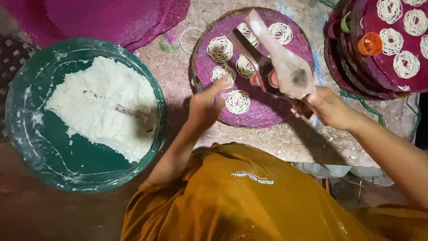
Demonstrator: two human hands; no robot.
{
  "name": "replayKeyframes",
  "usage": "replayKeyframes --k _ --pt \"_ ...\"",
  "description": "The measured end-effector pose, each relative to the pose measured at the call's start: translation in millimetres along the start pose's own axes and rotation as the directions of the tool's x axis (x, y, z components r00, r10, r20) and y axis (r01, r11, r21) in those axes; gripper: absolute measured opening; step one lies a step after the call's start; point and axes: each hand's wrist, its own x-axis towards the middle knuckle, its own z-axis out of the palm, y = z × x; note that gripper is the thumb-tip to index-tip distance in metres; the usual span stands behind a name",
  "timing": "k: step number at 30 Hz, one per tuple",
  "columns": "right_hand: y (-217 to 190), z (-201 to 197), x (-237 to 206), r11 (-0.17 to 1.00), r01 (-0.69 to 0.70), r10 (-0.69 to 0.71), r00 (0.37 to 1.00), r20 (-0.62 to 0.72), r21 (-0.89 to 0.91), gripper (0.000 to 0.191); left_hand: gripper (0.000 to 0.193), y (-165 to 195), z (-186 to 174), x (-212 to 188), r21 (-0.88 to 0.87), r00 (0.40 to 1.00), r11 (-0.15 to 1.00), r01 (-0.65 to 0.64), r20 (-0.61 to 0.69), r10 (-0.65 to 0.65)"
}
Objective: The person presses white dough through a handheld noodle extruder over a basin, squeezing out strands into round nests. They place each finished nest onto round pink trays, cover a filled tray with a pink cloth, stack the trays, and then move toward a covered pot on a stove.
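Note:
My right hand grips the handle end of a long wooden and metal press held over a round purple mat. Several white coiled noodle spirals lie on that mat. My left hand hovers at the mat's left edge beside the press, fingers curled, touching near a spiral; I cannot tell whether it holds anything.
A large green basin at left holds white dough with a spoon in it. A stack of purple mats carrying more spirals stands at upper right, with an orange cap on it. More purple mats lie top left.

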Motion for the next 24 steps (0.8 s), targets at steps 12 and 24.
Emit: replayKeyframes --k 12,24 --pt "-31 -15 -25 0.899 -0.437 0.437 0.898 0.052 -0.011 0.076 0.046 87 45 133 -0.738 0.911 -0.648 0.188 -0.116 0.397" --pt "-55 -11 -11 0.843 -0.484 0.463 0.875 -0.142 -0.236 0.080 0.031 70 78 162 -0.726 0.912 -0.676 0.129 -0.180 0.368"
